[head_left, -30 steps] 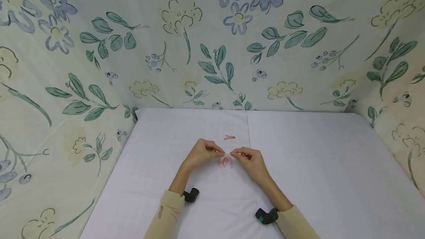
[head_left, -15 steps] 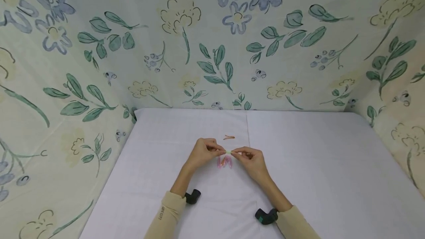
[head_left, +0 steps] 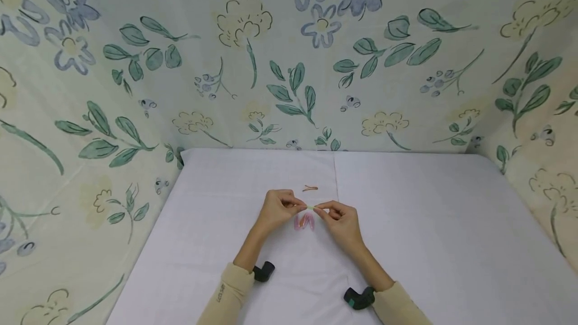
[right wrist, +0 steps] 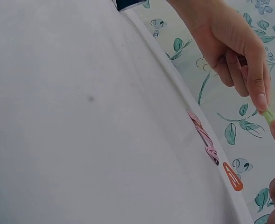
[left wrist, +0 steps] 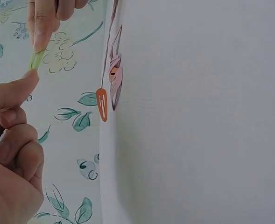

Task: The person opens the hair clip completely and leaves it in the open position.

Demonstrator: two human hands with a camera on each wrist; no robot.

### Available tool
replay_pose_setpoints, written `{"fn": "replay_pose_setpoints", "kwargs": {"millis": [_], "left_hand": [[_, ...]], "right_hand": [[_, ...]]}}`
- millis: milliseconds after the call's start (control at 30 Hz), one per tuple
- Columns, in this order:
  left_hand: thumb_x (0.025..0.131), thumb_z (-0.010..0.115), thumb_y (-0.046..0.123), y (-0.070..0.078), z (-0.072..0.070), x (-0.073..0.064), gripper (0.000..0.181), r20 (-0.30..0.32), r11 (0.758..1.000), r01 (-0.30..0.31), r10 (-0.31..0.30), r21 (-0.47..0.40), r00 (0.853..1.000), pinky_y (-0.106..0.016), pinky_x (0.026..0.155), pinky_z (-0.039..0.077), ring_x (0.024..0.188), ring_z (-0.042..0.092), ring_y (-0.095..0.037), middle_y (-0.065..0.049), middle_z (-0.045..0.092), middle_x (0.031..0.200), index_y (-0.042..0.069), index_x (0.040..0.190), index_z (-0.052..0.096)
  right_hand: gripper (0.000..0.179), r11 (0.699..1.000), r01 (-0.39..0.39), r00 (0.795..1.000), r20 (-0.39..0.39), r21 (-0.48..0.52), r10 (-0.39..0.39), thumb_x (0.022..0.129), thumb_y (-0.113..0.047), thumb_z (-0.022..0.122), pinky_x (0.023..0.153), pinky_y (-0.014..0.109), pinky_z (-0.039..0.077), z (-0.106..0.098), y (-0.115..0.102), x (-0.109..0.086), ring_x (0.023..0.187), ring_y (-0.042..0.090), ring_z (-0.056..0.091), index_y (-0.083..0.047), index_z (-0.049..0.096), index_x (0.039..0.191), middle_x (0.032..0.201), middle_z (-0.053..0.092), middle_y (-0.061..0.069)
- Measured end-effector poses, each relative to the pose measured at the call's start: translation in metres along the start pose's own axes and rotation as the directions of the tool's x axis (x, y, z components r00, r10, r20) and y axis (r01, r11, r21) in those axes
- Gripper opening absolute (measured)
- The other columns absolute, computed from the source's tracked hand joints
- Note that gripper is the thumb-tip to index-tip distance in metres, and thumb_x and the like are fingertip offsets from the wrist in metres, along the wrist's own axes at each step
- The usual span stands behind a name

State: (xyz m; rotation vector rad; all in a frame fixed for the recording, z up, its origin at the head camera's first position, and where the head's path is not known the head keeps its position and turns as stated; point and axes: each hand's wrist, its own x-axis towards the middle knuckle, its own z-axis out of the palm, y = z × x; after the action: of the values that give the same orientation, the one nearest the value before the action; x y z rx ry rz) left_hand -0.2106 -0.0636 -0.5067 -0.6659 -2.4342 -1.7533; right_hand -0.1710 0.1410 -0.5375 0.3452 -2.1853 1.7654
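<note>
A small light-green hair clip [left wrist: 36,59] is held between both hands, above the white cloth. My left hand [head_left: 279,210] pinches one end with thumb and forefinger. From the other side my right hand [head_left: 341,222] pinches the opposite end, and the fingertips hide both ends. Just below the hands lies a pink pointed cluster [head_left: 304,222] with some orange in it; its exact make-up is too small to tell. Beyond the hands sits an orange snap hair clip [head_left: 309,188], its two parts spread in a Y. The orange clip [right wrist: 233,177] also shows in the right wrist view.
White cloth [head_left: 420,224] covers the table. Floral fabric [head_left: 244,64] stands behind it and along both sides. A black wrist device [head_left: 264,271] is on the left wrist, another black device [head_left: 359,298] on the right.
Both hands keep their pinch and stay almost in place. Slightly more of the green clip shows between the fingertips, a little farther above the pink cluster. The head view has shifted slightly.
</note>
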Motion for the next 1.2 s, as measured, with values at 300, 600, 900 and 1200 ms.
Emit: {"fn": "replay_pose_setpoints", "kwargs": {"millis": [300, 600, 900, 1200], "left_hand": [[0.082, 0.084, 0.002, 0.001, 0.001, -0.003, 0.004, -0.004, 0.999, -0.037, 0.037, 0.039, 0.999, -0.018, 0.053, 0.032, 0.057, 0.041, -0.003, -0.006, 0.059, 0.063, -0.002, 0.084, 0.083], [0.081, 0.084, -0.001, 0.002, 0.004, -0.003, 0.004, -0.023, 0.999, -0.029, 0.029, 0.028, 0.999, -0.018, 0.052, 0.031, 0.057, 0.041, -0.004, -0.007, 0.057, 0.061, -0.003, 0.084, 0.082], [0.081, 0.085, -0.001, 0.003, 0.007, -0.003, 0.004, -0.040, 0.999, -0.031, 0.032, 0.041, 0.999, -0.018, 0.051, 0.032, 0.056, 0.042, -0.004, -0.007, 0.057, 0.061, -0.002, 0.084, 0.083], [0.082, 0.085, 0.001, 0.002, 0.008, -0.002, 0.004, -0.040, 0.996, -0.066, 0.068, 0.052, 0.997, -0.017, 0.051, 0.032, 0.056, 0.042, -0.003, -0.005, 0.057, 0.060, -0.002, 0.083, 0.082]], "right_hand": [[0.004, 0.999, 0.052, 0.998, -0.031, 0.011, -0.052, 0.086, 0.001, 0.081, 0.038, 0.019, 0.019, 0.003, 0.000, -0.001, 0.043, -0.009, 0.020, 0.002, 0.079, 0.089, 0.046, 0.028, 0.003], [0.010, 0.998, 0.067, 0.997, -0.029, 0.008, -0.067, 0.087, 0.001, 0.080, 0.037, 0.017, 0.019, 0.001, 0.001, 0.000, 0.042, -0.008, 0.020, -0.009, 0.081, 0.088, 0.044, 0.030, 0.000], [0.004, 0.997, 0.075, 0.995, -0.068, -0.004, -0.075, 0.085, -0.001, 0.082, 0.038, 0.017, 0.018, 0.003, 0.002, -0.002, 0.043, -0.009, 0.020, -0.002, 0.080, 0.087, 0.045, 0.030, 0.000], [0.005, 0.998, 0.061, 0.990, -0.123, -0.023, -0.064, 0.082, 0.009, 0.080, 0.042, 0.013, 0.015, 0.008, -0.011, -0.003, 0.044, -0.009, 0.016, 0.006, 0.077, 0.083, 0.043, 0.025, 0.009]]}}
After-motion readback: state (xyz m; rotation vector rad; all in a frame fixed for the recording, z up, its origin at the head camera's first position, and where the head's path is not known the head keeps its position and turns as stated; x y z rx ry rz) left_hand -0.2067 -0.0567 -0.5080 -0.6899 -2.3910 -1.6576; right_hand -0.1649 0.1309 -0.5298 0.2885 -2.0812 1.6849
